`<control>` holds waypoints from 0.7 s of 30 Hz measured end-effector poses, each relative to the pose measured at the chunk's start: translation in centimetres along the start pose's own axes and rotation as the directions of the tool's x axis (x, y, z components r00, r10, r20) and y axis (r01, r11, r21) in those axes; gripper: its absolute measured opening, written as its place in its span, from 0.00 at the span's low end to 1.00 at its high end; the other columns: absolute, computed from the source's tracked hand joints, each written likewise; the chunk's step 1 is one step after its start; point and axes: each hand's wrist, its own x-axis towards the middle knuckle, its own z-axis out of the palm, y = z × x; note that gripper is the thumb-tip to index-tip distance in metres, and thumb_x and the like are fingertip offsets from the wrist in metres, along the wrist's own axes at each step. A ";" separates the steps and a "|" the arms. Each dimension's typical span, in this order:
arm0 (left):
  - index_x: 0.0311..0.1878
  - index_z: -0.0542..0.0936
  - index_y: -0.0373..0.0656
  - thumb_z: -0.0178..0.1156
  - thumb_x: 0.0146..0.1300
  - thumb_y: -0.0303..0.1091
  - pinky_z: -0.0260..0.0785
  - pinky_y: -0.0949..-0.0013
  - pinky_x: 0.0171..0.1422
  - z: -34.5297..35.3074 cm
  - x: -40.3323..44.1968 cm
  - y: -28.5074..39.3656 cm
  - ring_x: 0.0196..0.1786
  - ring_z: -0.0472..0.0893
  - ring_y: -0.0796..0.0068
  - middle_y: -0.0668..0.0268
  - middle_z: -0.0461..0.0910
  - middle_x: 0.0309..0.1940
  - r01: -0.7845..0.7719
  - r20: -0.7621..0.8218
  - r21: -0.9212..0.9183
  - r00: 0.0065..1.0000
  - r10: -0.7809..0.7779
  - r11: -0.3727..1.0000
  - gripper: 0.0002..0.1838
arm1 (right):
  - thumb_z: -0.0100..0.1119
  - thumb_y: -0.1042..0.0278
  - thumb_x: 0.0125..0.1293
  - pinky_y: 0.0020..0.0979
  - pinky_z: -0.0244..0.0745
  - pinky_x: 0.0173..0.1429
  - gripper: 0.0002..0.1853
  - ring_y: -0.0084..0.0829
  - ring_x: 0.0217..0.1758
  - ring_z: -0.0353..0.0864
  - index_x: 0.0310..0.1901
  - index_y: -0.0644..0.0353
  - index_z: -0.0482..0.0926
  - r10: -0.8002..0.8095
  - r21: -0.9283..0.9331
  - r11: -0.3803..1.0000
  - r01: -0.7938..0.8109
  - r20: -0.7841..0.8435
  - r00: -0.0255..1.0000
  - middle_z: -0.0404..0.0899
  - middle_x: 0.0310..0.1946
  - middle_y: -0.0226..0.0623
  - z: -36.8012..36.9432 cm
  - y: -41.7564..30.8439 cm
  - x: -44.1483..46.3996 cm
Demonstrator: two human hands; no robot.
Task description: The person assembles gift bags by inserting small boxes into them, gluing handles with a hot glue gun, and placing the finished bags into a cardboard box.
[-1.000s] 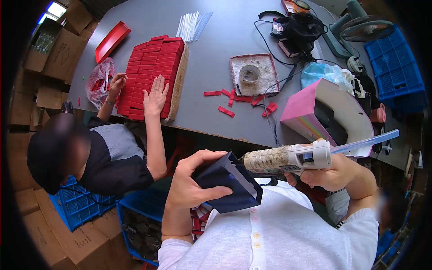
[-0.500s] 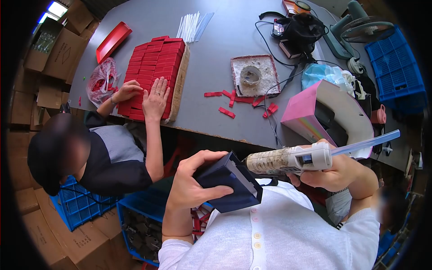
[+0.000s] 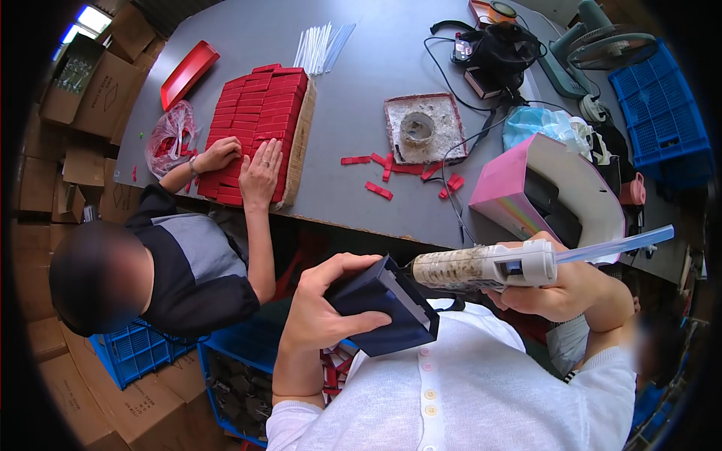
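My left hand [image 3: 322, 304] grips a dark navy box [image 3: 376, 312] in front of my chest, thumb on its near face and fingers over the top edge. A pale lining shows along the box's open right side. In my right hand [image 3: 553, 293] is a white hot glue gun [image 3: 481, 267], its barrel stained brown, with a clear glue stick [image 3: 617, 244] jutting from the back. The gun's nozzle points left at the box's upper edge; whether it touches is hard to tell.
Beyond my hands stands a grey table [image 3: 338, 143] with red bow pieces [image 3: 378, 189], a glue-crusted tray [image 3: 425, 128], a pink box [image 3: 526, 180] and trailing cables. At left, a co-worker's hands [image 3: 259, 173] rest on stacked red boxes [image 3: 252, 105]. Blue crates [image 3: 233, 376] stand below.
My hands, the box and the glue gun stay almost in place; the glue stick's rear end sits slightly lower. The co-worker's head and hands have shifted a little.
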 end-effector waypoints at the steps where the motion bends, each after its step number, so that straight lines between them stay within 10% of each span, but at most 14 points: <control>1: 0.50 0.78 0.33 0.76 0.37 0.31 0.73 0.75 0.47 0.0 0.0 0.0 0.40 0.82 0.75 0.61 0.81 0.38 -0.001 0.000 0.000 1.000 0.001 1.000 0.32 | 0.58 0.72 0.56 0.26 0.76 0.40 0.17 0.27 0.31 0.80 0.47 0.69 0.77 0.000 0.000 1.000 0.000 0.000 1.000 0.82 0.31 0.40 0.0 -0.1 0.0; 10: 0.50 0.77 0.33 0.76 0.38 0.29 0.73 0.75 0.47 0.2 0.1 0.1 0.40 0.81 0.76 0.61 0.81 0.38 0.007 0.006 -0.010 1.000 -0.007 1.000 0.32 | 0.59 0.70 0.60 0.34 0.69 0.30 0.08 0.39 0.24 0.74 0.34 0.67 0.78 -0.080 -0.014 0.997 0.080 -0.010 0.997 0.75 0.27 0.44 0.1 -0.6 0.3; 15: 0.50 0.77 0.33 0.76 0.38 0.28 0.72 0.75 0.48 -0.1 0.1 -0.3 0.40 0.81 0.77 0.62 0.81 0.38 0.024 0.006 -0.025 1.000 -0.024 0.999 0.32 | 0.58 0.73 0.55 0.28 0.70 0.29 0.11 0.27 0.27 0.75 0.40 0.67 0.78 -0.036 -0.180 0.983 0.028 -0.041 0.999 0.78 0.28 0.40 0.0 -1.4 0.3; 21: 0.52 0.76 0.35 0.76 0.39 0.29 0.71 0.75 0.51 -0.7 -0.3 -2.0 0.43 0.80 0.77 0.63 0.81 0.40 0.079 -0.079 -0.137 0.993 -0.090 0.987 0.32 | 0.41 0.47 0.71 0.24 0.77 0.26 0.25 0.31 0.37 0.83 0.53 0.63 0.70 0.205 0.507 0.858 0.078 -0.480 0.853 0.80 0.38 0.44 0.3 5.2 4.9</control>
